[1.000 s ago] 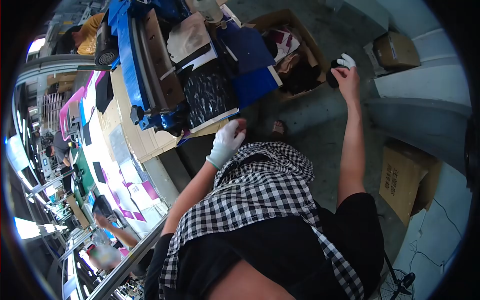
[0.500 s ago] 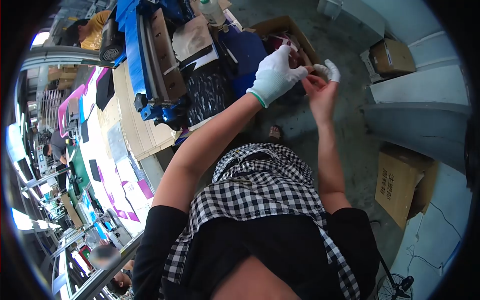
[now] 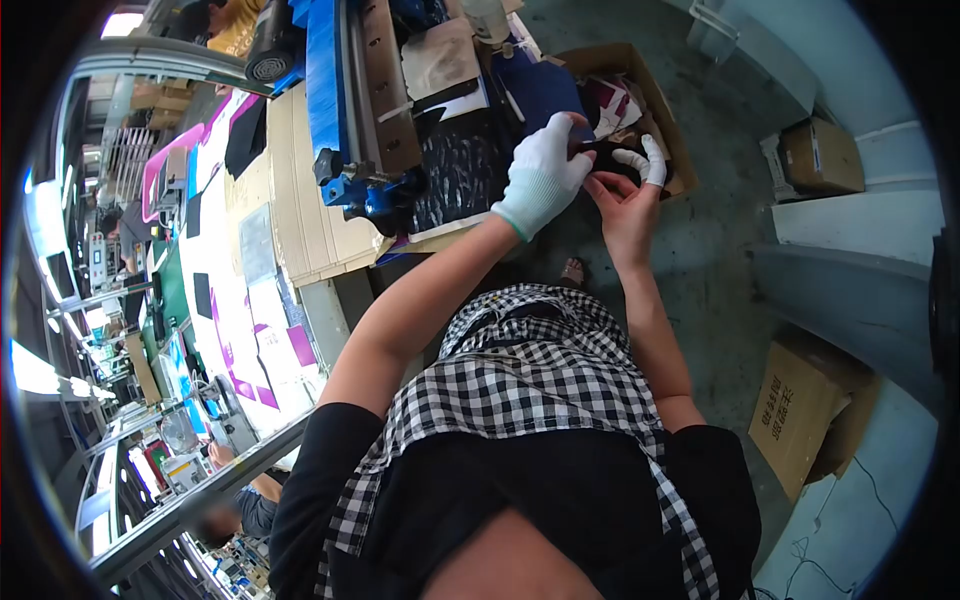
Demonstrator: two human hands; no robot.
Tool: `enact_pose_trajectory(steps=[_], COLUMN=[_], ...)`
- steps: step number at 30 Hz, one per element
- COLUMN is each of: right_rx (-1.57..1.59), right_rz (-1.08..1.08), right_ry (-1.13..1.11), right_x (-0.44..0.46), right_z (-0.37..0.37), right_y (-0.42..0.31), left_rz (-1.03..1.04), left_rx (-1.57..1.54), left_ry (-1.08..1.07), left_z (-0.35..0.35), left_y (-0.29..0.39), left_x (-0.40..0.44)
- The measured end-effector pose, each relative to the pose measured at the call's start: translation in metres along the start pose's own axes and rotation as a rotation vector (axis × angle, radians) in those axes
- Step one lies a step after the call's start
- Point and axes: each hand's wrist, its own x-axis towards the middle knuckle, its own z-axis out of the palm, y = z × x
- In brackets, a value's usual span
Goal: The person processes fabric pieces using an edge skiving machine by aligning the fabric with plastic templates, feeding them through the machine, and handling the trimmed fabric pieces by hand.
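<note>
My left hand (image 3: 545,175), in a white knit glove, is closed in a pinch beside the box of scraps. Close to it, my right hand (image 3: 628,212) is bare but for white covers on two fingers; its thumb and index finger press together while the covered fingers curl up. The fingertips of both hands almost meet. Something dark and small seems to be between them, too hidden to name. Beyond the hands stands an open cardboard box (image 3: 680,150) holding purple, white and dark scraps (image 3: 618,108).
To the left is a blue machine (image 3: 325,90) with a metal bar. Beside it lie a black glossy sheet (image 3: 460,175), a greyish plate (image 3: 440,58) and a clear bottle (image 3: 485,18). Cardboard boxes (image 3: 815,410) stand at right. Other people (image 3: 255,510) work at left.
My view has shifted, so the bench and machine sit farther right. Both hands have come slightly lower and nearer to my body, still close together; more of the scrap box shows.
</note>
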Motion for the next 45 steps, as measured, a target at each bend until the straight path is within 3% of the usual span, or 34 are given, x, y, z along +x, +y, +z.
enact_pose_trajectory(steps=[4, 8, 11, 15, 18, 19, 30, 45], right_rx=[0.312, 0.134, -0.191, -0.348, -0.261, -0.222, 0.149, 0.146], right_rz=[0.036, 0.01, -0.061, -0.116, -0.051, -0.023, -0.113, -0.126], right_ry=[-0.034, 0.093, 0.083, -0.067, -0.021, -0.015, -0.045, -0.027], right_x=[-0.011, -0.009, 0.001, 0.007, 0.022, 0.025, 0.046, 0.037], right_z=[-0.016, -0.041, -0.056, -0.05, -0.039, -0.039, -0.042, -0.045], right_y=[0.005, 0.017, 0.048, 0.083, 0.087, 0.083, 0.015, -0.036], left_rz=[0.143, 0.261, 0.325, 0.325, 0.278, 0.348, 0.142, -0.159], left_rx=[0.011, 0.109, 0.175, 0.205, 0.244, 0.257, 0.305, 0.035], left_ry=[0.079, 0.101, 0.085, 0.059, 0.04, 0.079, 0.162, 0.232], left_z=[-0.011, -0.03, -0.043, -0.056, -0.072, -0.076, -0.111, -0.114], left_y=[-0.001, 0.0, 0.003, 0.001, -0.001, -0.002, -0.01, -0.029], left_x=[-0.02, -0.028, -0.031, -0.033, -0.031, -0.029, -0.042, -0.051])
